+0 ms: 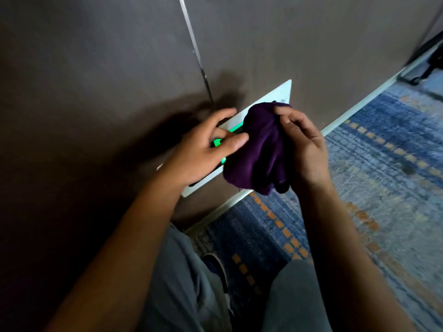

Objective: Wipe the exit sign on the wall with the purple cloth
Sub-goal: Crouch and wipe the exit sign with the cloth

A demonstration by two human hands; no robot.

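Note:
The exit sign (278, 94) is a white-framed panel with a green glow, set low in the brown wall just above the floor. Most of it is hidden behind my hands and the cloth. My right hand (304, 144) grips the bunched purple cloth (259, 149), which hangs in front of the sign. My left hand (203, 149) is spread with straight fingers in front of the sign's left part, its fingertips near the cloth's left edge. Whether the cloth touches the sign cannot be told.
A metal seam (191, 44) runs down the brown wall (96, 68) above the sign. A white skirting strip (359, 109) meets a blue carpet with orange squares (371, 164). My knees in grey trousers (182, 283) are below, close to the wall.

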